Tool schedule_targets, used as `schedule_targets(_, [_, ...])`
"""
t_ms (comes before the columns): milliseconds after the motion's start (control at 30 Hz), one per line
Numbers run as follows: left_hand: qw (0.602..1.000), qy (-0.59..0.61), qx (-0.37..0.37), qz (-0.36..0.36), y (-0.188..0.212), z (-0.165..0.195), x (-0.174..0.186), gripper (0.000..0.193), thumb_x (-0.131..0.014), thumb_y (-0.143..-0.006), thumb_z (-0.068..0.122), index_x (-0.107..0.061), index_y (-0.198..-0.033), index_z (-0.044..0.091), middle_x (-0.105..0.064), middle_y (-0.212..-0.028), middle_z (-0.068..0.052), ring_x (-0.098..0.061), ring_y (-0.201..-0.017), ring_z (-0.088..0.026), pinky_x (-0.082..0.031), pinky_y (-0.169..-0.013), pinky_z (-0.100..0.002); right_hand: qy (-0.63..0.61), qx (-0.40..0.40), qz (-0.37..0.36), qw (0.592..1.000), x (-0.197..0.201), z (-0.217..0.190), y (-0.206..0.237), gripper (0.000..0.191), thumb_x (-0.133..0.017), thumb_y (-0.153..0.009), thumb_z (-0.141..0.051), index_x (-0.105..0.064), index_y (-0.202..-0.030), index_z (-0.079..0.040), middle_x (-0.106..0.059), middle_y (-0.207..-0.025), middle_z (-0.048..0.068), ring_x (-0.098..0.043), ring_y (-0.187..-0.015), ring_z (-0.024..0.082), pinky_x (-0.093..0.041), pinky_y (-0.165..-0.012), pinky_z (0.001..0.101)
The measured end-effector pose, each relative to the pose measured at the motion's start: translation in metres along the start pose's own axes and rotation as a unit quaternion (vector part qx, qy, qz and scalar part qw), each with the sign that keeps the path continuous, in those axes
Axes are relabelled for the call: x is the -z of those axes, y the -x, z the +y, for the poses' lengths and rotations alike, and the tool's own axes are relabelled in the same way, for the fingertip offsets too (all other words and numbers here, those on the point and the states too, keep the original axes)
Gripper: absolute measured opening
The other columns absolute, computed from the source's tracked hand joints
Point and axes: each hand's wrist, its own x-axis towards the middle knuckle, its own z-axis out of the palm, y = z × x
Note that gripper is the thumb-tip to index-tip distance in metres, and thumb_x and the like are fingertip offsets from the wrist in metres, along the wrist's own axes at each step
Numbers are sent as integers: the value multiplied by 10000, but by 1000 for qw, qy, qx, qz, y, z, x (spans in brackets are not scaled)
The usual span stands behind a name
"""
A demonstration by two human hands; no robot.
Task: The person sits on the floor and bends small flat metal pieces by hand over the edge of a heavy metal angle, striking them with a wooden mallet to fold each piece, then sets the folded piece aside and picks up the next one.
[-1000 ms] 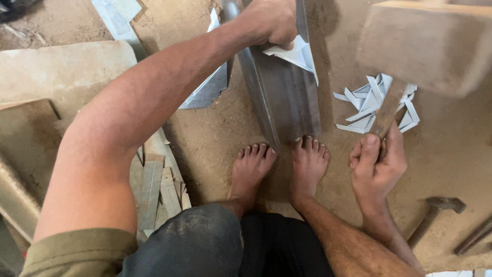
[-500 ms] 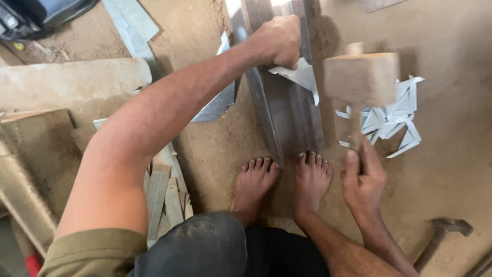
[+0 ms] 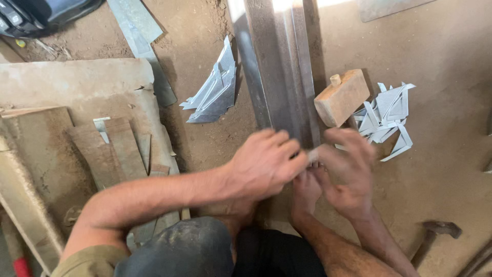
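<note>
A long folded grey metal channel (image 3: 282, 77) lies on the dirt floor and runs away from me. My left hand (image 3: 264, 164) is curled over its near end, and both hands are blurred by motion. Just to the right, my right hand (image 3: 348, 172) has its fingers spread and touches the channel's near right corner. A wooden mallet (image 3: 341, 97) rests on the ground against the channel's right edge, and its handle points toward my right hand. My bare feet are mostly hidden under my hands.
Grey sheet-metal offcuts lie in one pile right of the mallet (image 3: 389, 113) and another left of the channel (image 3: 215, 90). Worn wooden boards (image 3: 77, 133) cover the left side. A steel hammer (image 3: 435, 231) lies at the lower right, and a metal strip (image 3: 138, 31) lies at the upper left.
The mallet was raised in my right hand; it now lies on the ground. My left hand has come down from the far part of the channel to its near end.
</note>
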Motion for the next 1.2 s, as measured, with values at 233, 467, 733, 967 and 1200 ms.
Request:
schedule_targets(233, [805, 544, 236, 15, 42, -37, -25, 285, -829, -843, 173, -707, -1061, 36, -732, -944, -12, -680, -914, -92, -575, -848, -299, -60, 63, -49, 995, -17, -13, -23, 207, -804, -713, -22, -799, -868, -159, -694, -1277, 48, -543, -1259, 268, -450, -1071, 383])
schedule_targets(467, [709, 530, 297, 358, 38, -93, -76, 225, -839, -943, 104, -718, -1078, -30, -715, -901, -82, -629, -774, -113, -536, -674, -259, 153, -115, 14, 981, -31, 62, 35, 486, -805, -992, -104, -569, -1386, 55, -594, -1307, 209, -519, -1182, 380, -415, -1075, 515])
schedule_targets(733, [548, 686, 269, 396, 33, -116, -96, 197, -717, -984, 175, -692, -1094, 14, -753, -968, -82, -736, -866, -176, -671, -742, -373, 189, -246, -46, 950, -10, 108, 100, 357, -754, -1032, -173, -568, -1265, 23, -646, -1071, 196, -622, -942, 319, -497, -828, 443])
schedule_targets(967, [543, 694, 276, 385, 32, -115, -88, 239, -697, -996, 223, -707, -1109, 12, -760, -1005, -104, -757, -909, -209, -674, -776, -391, -234, -334, -11, 913, -22, 30, 79, 230, -591, -1089, -277, -580, -1163, -60, -619, -783, 32, -609, -661, 78, -520, -601, 264])
schedule_targets(1200, [534, 699, 263, 396, 34, -112, -91, 235, -716, -993, 196, -698, -1067, -27, -759, -985, -122, -761, -887, -226, -684, -759, -393, -63, -209, -3, 976, -24, 6, 52, 224, -577, -1088, -263, -637, -1051, -50, -573, -630, 51, -588, -534, 142, -451, -516, 292])
